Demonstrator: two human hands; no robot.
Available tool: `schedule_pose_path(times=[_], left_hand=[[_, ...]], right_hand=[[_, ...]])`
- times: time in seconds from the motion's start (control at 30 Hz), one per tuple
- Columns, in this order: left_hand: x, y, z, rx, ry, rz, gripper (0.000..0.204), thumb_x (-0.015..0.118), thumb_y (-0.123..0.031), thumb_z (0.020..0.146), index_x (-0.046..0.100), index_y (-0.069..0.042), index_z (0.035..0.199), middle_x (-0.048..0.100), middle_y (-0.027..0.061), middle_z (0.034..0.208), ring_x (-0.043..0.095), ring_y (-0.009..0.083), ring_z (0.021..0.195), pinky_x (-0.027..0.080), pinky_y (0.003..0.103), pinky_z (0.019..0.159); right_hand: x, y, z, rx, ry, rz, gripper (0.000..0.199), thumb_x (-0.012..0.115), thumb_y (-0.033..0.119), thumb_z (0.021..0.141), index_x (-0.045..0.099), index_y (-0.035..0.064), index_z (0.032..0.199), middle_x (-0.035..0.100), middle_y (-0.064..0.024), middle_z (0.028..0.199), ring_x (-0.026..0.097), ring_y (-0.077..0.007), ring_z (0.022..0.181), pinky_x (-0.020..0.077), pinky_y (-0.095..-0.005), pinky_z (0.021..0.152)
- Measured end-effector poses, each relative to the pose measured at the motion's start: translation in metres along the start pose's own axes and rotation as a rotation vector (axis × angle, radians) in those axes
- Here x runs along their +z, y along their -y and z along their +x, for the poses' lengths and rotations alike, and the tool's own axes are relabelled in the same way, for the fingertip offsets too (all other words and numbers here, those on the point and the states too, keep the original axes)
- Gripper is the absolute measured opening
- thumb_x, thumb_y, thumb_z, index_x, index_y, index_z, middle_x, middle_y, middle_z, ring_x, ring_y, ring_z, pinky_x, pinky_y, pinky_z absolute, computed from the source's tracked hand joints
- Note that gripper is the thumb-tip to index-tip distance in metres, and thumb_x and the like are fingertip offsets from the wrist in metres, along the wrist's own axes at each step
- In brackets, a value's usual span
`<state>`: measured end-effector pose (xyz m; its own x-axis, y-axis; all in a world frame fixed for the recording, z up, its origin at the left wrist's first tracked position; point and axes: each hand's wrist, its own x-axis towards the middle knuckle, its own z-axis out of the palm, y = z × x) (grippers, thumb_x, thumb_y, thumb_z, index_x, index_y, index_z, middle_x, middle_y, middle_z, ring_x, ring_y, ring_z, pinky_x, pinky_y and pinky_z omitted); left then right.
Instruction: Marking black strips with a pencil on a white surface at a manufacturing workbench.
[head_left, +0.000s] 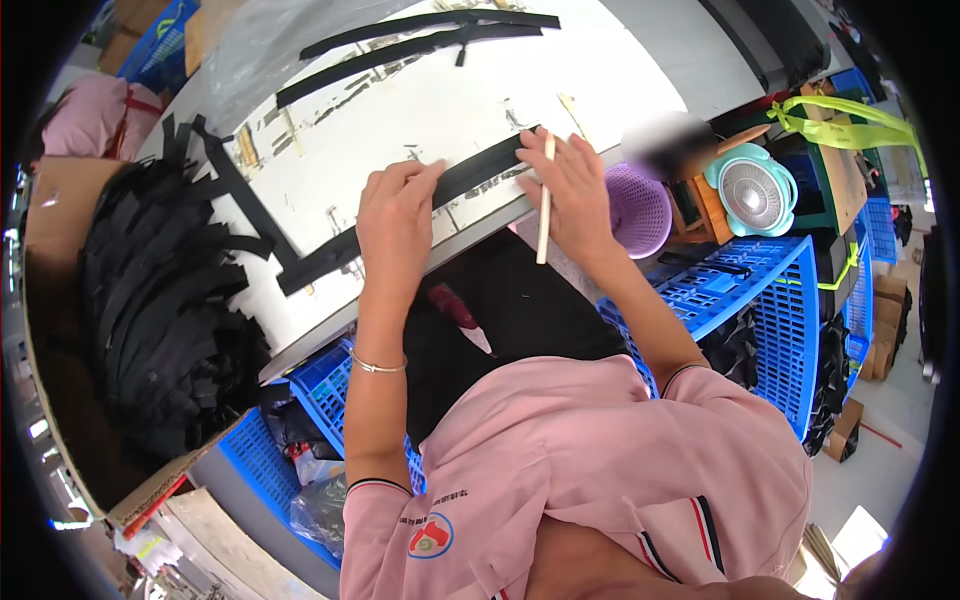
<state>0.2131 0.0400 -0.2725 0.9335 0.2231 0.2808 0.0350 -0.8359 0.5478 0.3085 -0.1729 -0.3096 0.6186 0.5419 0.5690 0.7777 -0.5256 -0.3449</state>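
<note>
The left hand lies flat on a long black strip that runs slantwise along the near edge of the white counter. Its fingers are stretched out and pressed on the strip, not closed around anything. The right hand presses the upper end of the same strip, at about 3 o'clock from the left hand, and its fingers are gripping a thin pale stick that points down toward the person. The strip reaches from the right hand down to 8 o'clock, past the left hand.

At 9 o'clock from the left hand, a big heap of black strips fills a cardboard box. More long black strips lie at 12 o'clock on the far part of the counter. At 3 o'clock from the right hand stand a purple basket and a small turquoise fan. A blue plastic crate is at 4 o'clock, beside the person's right arm.
</note>
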Motion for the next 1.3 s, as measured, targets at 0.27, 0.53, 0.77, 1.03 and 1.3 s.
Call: schedule_pose_path(times=[0.27, 0.53, 0.77, 1.03, 1.3], left_hand=[[0.031, -0.029, -0.029, 0.153, 0.033, 0.114, 0.048, 0.071, -0.016, 0.093, 0.063, -0.007, 0.14, 0.057, 0.0075, 0.151, 0.047, 0.0324, 0.143, 0.033, 0.049, 0.119], [0.038, -0.034, -0.03, 0.108, 0.068, 0.169, 0.055, 0.071, -0.022, 0.095, 0.057, -0.01, 0.147, 0.053, 0.006, 0.155, 0.042, 0.0293, 0.148, 0.026, 0.051, 0.123], [0.037, -0.035, -0.028, 0.094, 0.083, 0.153, 0.054, 0.069, -0.025, 0.096, 0.057, -0.01, 0.147, 0.052, 0.0056, 0.155, 0.041, 0.0288, 0.148, 0.023, 0.052, 0.124], [0.034, -0.037, -0.027, 0.065, 0.086, 0.128, 0.054, 0.069, -0.026, 0.097, 0.057, -0.009, 0.147, 0.053, 0.0061, 0.155, 0.042, 0.0292, 0.148, 0.022, 0.052, 0.124], [0.035, -0.036, -0.027, 0.075, 0.081, 0.129, 0.054, 0.069, -0.027, 0.097, 0.058, -0.008, 0.146, 0.053, 0.006, 0.154, 0.042, 0.0286, 0.148, 0.024, 0.052, 0.123]], right_hand=[[-0.009, -0.03, -0.009, 0.034, 0.007, -0.078, 0.038, 0.076, 0.019, 0.089, 0.063, 0.0082, 0.124, 0.068, -0.0057, 0.137, 0.058, -0.0224, 0.135, 0.0256, -0.0551, 0.121], [-0.034, -0.04, 0.011, 0.099, 0.088, 0.024, 0.033, 0.067, 0.01, 0.096, 0.064, 0.0109, 0.129, 0.073, -0.0046, 0.124, 0.064, -0.0245, 0.126, 0.0187, -0.0562, 0.123], [-0.039, -0.051, 0.063, 0.289, 0.148, 0.638, 0.023, 0.062, 0.02, 0.104, 0.074, 0.0033, 0.114, 0.073, -0.0018, 0.092, 0.061, -0.0085, 0.081, 0.0497, -0.0241, 0.073], [-0.005, -0.055, 0.064, 0.314, 0.195, 0.809, 0.016, 0.069, 0.014, 0.1, 0.071, -0.0007, 0.094, 0.065, 0.0037, 0.078, 0.055, -0.0033, 0.066, 0.0437, -0.0207, 0.059], [-0.004, -0.056, 0.061, 0.275, 0.22, 0.745, 0.016, 0.068, 0.015, 0.101, 0.071, 0.0004, 0.094, 0.066, 0.0017, 0.078, 0.055, -0.0044, 0.065, 0.0438, -0.0226, 0.058]])
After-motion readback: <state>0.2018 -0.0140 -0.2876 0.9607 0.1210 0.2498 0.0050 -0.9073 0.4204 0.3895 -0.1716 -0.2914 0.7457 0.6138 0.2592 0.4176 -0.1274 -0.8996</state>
